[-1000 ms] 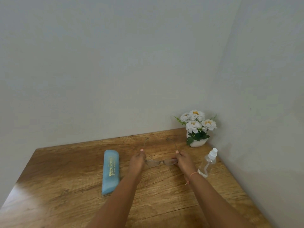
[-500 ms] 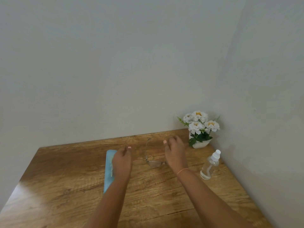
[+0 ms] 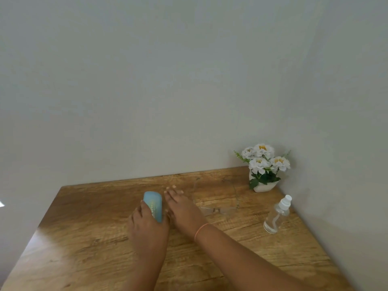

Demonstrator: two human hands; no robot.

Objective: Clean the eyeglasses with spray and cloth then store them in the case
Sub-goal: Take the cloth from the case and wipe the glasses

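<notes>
On the wooden table (image 3: 84, 238): a person's two bare arms are reaching forward, seen from the head camera.
Left hand (image 3: 147, 225): is curling its fingers and thumb round the near end of the case and gripping it.
Case (image 3: 154, 203): light blue and oblong with a rounded end, gold lettering running along its top. It is sitting left of centre, its far end showing beyond the fingers. Whether it is lifting off the wood cannot be told.
Right hand (image 3: 182, 208): is lying with fingers straight and holding nothing, just beside the case's right edge. A thin orange thread (image 3: 201, 230) is circling the wrist.
Eyeglasses (image 3: 218, 210): thin and nearly clear-framed, lying on the wood just right of the right hand, lenses toward the person, both temples unfolded and pointing toward the wall (image 3: 168, 91).
Spray bottle (image 3: 277, 217): clear with a white nozzle, standing near the table's right edge, apart from the eyeglasses.
Flower pot (image 3: 262, 186): white, carrying white blooms, sitting in the far right corner.
</notes>
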